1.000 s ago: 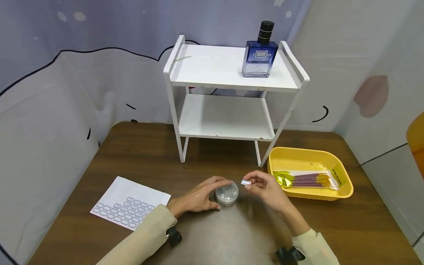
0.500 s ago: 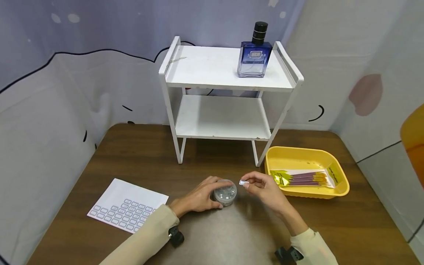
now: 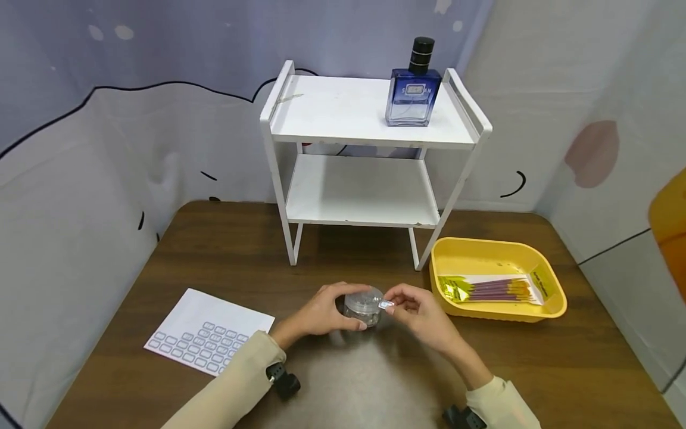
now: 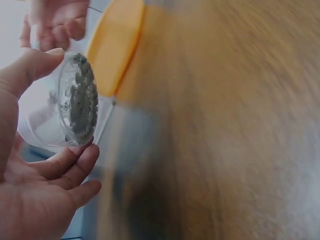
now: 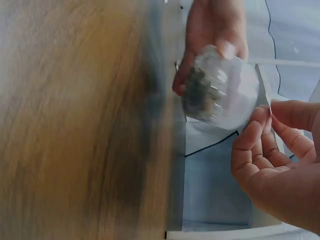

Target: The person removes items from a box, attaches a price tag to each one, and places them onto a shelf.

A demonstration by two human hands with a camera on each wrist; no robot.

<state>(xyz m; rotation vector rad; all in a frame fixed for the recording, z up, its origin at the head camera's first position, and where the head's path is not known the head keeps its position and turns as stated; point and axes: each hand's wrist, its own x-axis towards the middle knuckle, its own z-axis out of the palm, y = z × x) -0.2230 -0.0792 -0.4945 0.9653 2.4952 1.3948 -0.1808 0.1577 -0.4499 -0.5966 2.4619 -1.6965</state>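
Note:
In the head view my left hand [image 3: 324, 310] grips a clear round plastic jar [image 3: 363, 307] between thumb and fingers. Small dark grey pieces [image 4: 80, 100] lie at the bottom of the jar; what they are I cannot tell. The wrist views show the jar tilted and held off the tabletop. My right hand [image 3: 420, 316] pinches a small white label sticker [image 3: 385, 304] with a blue border, close to the jar's right side. Whether the sticker touches the jar is unclear. Seen from the right wrist, the sticker is edge-on between thumb and finger.
A label sheet [image 3: 209, 333] lies on the brown table [image 3: 230, 244] at left, partly under the left sleeve. Behind the hands stands a white two-tier shelf [image 3: 359, 187] bearing a blue perfume bottle [image 3: 412, 98]. The yellow basket [image 3: 485, 253] at right holds a packet of purple sticks [image 3: 495, 290].
My left hand has lifted the jar and tilted it so more of its side shows. The right hand has brought the sticker left and slightly down, right beside the jar.

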